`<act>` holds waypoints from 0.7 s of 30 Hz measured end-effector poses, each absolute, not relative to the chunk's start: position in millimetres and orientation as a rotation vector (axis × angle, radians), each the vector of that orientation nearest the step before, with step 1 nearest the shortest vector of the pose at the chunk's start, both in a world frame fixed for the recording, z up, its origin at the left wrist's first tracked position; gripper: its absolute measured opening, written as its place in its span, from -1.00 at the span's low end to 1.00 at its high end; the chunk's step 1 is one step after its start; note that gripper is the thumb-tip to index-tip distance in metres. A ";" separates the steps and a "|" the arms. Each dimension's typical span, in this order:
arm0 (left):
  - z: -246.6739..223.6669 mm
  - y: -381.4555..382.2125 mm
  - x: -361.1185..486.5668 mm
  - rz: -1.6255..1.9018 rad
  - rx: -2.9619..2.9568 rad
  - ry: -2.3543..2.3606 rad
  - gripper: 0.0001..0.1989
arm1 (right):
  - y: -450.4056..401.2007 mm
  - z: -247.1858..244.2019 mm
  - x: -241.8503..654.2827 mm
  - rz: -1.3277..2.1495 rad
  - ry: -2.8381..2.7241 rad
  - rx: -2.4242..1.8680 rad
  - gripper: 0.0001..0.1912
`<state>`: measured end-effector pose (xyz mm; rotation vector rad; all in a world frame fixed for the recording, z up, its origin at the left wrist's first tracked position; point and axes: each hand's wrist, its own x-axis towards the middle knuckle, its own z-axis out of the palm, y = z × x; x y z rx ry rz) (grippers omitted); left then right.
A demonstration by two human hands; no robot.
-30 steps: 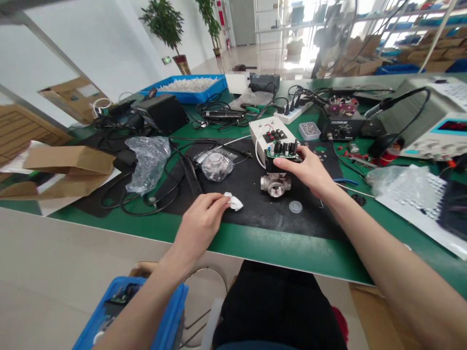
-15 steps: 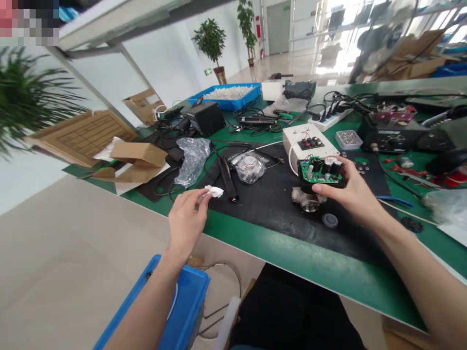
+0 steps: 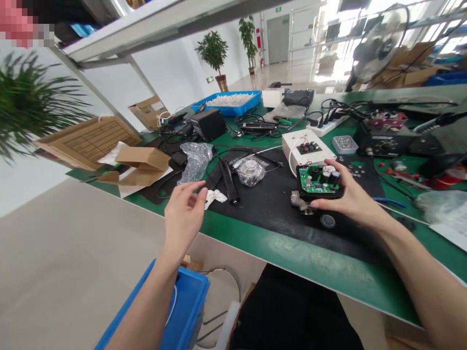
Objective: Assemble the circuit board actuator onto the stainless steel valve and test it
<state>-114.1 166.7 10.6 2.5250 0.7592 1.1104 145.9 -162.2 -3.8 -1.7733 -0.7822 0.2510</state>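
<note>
My right hand (image 3: 348, 197) grips the black housing with a green circuit board (image 3: 318, 180) by its right side, thumb in front and fingers behind. Under the housing sits a metal valve body (image 3: 299, 201), partly hidden. A small round grey cap (image 3: 327, 221) lies on the black mat in front of it. Over the front edge of the bench is my left hand (image 3: 185, 209), its fingers apart and nothing in them. Just right of its fingertips a crumpled white tissue (image 3: 216, 196) rests beside a black electric screwdriver (image 3: 229, 182).
A metal part in clear plastic (image 3: 251, 170) lies mid-mat, with bubble wrap (image 3: 195, 163) and an open cardboard box (image 3: 144, 165) to the left. Behind the housing stands a white switch box (image 3: 306, 146). A blue bin (image 3: 189, 296) is below the bench edge.
My left hand has let go of the white tissue, which now lies on the bench, and has drawn slightly left. The circuit-board housing tilts more toward me in my right hand.
</note>
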 end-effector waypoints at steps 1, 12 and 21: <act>14.9 155.9 -113.3 1.126 2.477 0.743 -0.71 | -160.8 -2.9 144.9 0.250 -0.768 -1.743 0.25; -1.4 54.3 -18.5 0.490 1.779 0.127 -0.54 | -141.1 -5.5 127.1 0.357 -0.409 -1.383 -0.10; -28.5 65.6 88.0 0.511 1.662 0.312 -0.55 | -140.2 -8.4 130.3 0.400 -0.378 -1.375 -0.22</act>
